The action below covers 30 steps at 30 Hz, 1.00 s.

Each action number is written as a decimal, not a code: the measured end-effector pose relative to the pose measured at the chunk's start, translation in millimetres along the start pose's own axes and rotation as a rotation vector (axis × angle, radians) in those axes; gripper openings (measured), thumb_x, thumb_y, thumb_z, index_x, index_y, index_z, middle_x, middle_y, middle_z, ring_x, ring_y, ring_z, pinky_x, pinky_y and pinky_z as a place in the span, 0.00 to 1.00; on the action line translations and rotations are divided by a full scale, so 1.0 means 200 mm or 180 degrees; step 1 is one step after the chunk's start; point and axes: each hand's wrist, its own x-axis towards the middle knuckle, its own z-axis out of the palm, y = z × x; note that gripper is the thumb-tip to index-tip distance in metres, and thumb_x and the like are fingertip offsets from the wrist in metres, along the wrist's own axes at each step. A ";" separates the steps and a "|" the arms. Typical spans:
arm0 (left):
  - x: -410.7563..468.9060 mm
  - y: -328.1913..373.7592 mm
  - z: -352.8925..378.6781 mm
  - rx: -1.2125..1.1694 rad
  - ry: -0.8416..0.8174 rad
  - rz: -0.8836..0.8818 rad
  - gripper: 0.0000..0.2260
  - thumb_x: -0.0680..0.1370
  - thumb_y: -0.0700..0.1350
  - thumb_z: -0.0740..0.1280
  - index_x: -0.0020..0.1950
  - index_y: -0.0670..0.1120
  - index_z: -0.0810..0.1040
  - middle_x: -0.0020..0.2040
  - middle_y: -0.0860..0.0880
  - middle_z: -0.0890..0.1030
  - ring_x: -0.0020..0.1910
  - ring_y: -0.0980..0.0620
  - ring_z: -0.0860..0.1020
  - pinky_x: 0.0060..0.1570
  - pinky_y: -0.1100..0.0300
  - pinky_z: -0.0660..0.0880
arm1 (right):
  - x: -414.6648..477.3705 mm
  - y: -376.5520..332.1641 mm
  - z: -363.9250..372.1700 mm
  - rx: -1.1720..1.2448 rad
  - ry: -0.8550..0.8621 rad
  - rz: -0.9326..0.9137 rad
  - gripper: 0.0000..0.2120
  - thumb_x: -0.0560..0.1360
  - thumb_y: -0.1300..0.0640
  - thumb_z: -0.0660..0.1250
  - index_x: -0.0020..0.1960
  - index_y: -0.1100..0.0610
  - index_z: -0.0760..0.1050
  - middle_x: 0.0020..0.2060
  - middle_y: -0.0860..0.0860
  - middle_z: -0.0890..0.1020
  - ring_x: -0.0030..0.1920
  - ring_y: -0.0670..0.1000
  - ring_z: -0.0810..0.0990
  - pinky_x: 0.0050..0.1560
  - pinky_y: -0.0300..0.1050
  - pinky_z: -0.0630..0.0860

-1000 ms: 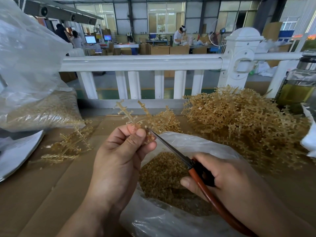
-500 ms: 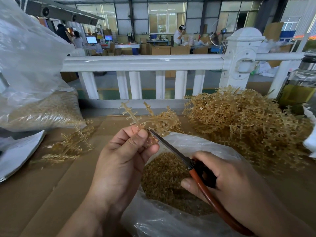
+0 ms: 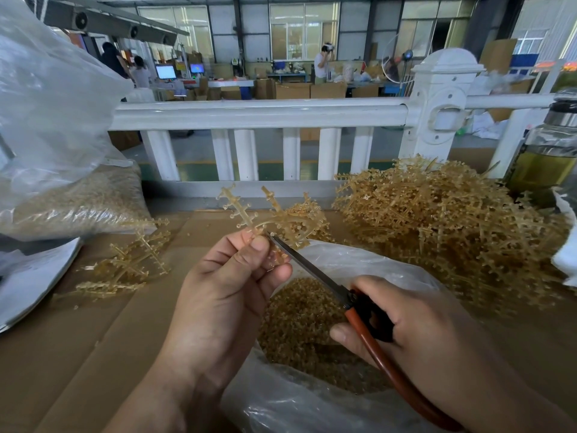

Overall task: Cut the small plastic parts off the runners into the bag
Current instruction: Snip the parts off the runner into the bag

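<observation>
The clear bag (image 3: pixel 343 267) at lower centre lies open with a heap of small amber parts (image 3: pixel 296 323) inside. A second bag (image 3: pixel 46 104) at the left edge holds similar ones. Above the open bag, the left hand (image 3: pixel 224 295) pinches a runner (image 3: pixel 249 214) between curled fingers and thumb. The right hand (image 3: pixel 421 332) grips the red-handled scissors (image 3: pixel 312 270), whose tip meets the runner beside the thumb. The blades look nearly closed, though that is hard to tell. At right lies a pile of uncut runners (image 3: pixel 452 220).

Open bag (image 3: pixel 343 267) dead ahead of me on the cardboard (image 3: pixel 78 354), loose parts (image 3: pixel 299 323) in it. Pile of runners (image 3: pixel 452 229) at 2 o'clock, bottle (image 3: pixel 543 157) behind it. Few runners (image 3: pixel 131 264) at 10, second bag (image 3: pixel 78 201) behind them. Railing (image 3: pixel 259 112) at 12, behind everything.
</observation>
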 end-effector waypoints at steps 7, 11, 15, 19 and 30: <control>0.00 0.00 0.00 -0.0025 -0.0014 0.0000 0.03 0.71 0.43 0.73 0.41 0.45 0.81 0.39 0.46 0.80 0.39 0.52 0.81 0.42 0.60 0.81 | 0.00 -0.01 -0.01 0.0010 -0.0034 -0.0020 0.21 0.67 0.25 0.58 0.50 0.38 0.68 0.37 0.36 0.79 0.38 0.38 0.78 0.38 0.34 0.72; 0.00 0.00 -0.01 0.0003 -0.0018 0.0009 0.03 0.70 0.43 0.74 0.41 0.45 0.81 0.39 0.45 0.80 0.38 0.52 0.81 0.42 0.59 0.81 | 0.00 -0.01 -0.01 0.0087 -0.0027 -0.0021 0.22 0.66 0.25 0.59 0.53 0.36 0.68 0.39 0.32 0.79 0.39 0.35 0.78 0.39 0.31 0.72; 0.00 0.01 -0.01 0.0093 -0.0094 0.0036 0.02 0.71 0.43 0.73 0.40 0.46 0.82 0.38 0.45 0.80 0.38 0.51 0.81 0.42 0.59 0.81 | 0.00 0.00 -0.02 0.0212 -0.0049 -0.0012 0.23 0.65 0.24 0.60 0.53 0.35 0.68 0.38 0.32 0.79 0.38 0.36 0.79 0.38 0.33 0.73; 0.00 0.02 -0.01 0.0112 -0.0106 0.0030 0.02 0.70 0.43 0.73 0.39 0.46 0.82 0.38 0.46 0.81 0.38 0.51 0.81 0.42 0.60 0.81 | 0.00 0.01 -0.02 0.0202 -0.0112 -0.0019 0.24 0.64 0.22 0.58 0.52 0.35 0.69 0.38 0.34 0.80 0.37 0.37 0.79 0.36 0.36 0.74; 0.00 0.03 -0.02 0.0146 -0.0178 -0.0028 0.05 0.75 0.40 0.71 0.40 0.47 0.83 0.38 0.46 0.83 0.38 0.51 0.83 0.43 0.59 0.82 | -0.01 0.02 -0.04 0.0368 -0.0268 -0.0028 0.28 0.63 0.20 0.59 0.56 0.35 0.69 0.42 0.34 0.81 0.40 0.36 0.80 0.41 0.35 0.76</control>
